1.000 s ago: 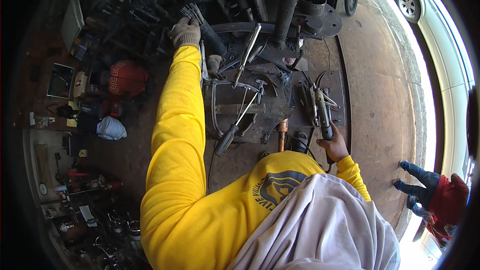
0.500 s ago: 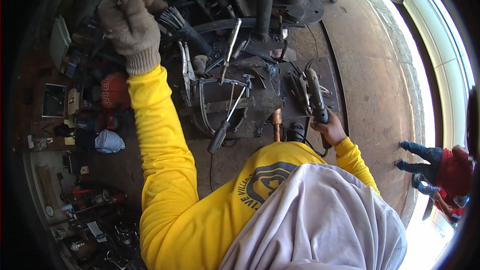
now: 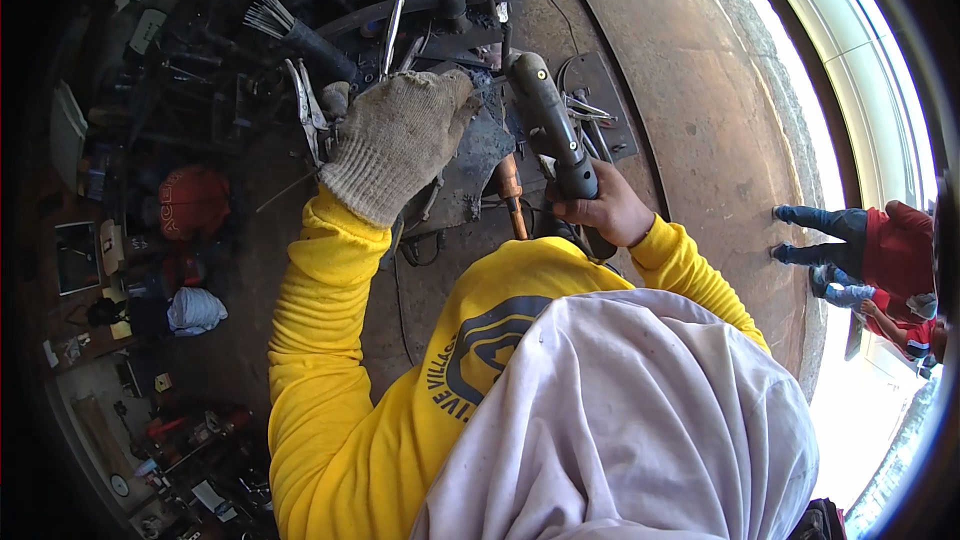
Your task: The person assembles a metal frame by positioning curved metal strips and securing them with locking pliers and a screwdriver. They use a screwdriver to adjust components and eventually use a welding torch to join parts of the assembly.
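The gloved left hand [image 3: 400, 140] lies spread on a dark metal plate [image 3: 478, 155] on the floor ahead, while the bare right hand [image 3: 612, 212] is wrapped tight round the handle of a grinder [image 3: 548, 125] just to the right. Judging from this, a firm press on the plate, fingers well apart from the grinder's head, and a steady tool would serve best.
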Tool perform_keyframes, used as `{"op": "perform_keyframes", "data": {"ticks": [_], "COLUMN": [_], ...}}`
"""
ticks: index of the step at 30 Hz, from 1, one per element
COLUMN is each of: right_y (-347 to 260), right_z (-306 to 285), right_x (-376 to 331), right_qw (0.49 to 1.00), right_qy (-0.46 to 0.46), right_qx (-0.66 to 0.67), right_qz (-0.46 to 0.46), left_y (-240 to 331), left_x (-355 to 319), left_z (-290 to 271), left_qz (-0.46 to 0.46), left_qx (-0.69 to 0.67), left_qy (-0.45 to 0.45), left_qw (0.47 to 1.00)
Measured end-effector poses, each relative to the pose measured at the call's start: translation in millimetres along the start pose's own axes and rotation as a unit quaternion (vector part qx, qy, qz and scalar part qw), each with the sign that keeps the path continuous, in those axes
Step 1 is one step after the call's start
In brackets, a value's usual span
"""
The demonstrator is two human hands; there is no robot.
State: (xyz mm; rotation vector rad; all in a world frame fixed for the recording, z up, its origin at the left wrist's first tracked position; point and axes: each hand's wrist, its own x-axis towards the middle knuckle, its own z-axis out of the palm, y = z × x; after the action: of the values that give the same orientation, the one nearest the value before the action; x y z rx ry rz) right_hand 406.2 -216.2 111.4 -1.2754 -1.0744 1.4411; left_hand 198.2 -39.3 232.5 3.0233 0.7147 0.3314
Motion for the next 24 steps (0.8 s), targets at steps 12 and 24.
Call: {"op": "perform_keyframes", "data": {"ticks": [12, 24], "right_y": [4.0, -7.0], "right_z": [26.3, 42.9], "right_x": [-13.4, -23.1], "right_qw": [1.000, 0.999], "right_qy": [-0.002, -0.004], "right_qx": [-0.007, 0.025], "right_qz": [0.020, 0.033], "left_y": [19.8, 22.8], "left_x": [-27.2, -40.3], "left_z": [5.0, 5.9], "left_qz": [-0.024, -0.015], "left_qx": [0.099, 0.128], "left_qy": [-0.010, 0.017], "left_qw": [0.995, 0.992]}}
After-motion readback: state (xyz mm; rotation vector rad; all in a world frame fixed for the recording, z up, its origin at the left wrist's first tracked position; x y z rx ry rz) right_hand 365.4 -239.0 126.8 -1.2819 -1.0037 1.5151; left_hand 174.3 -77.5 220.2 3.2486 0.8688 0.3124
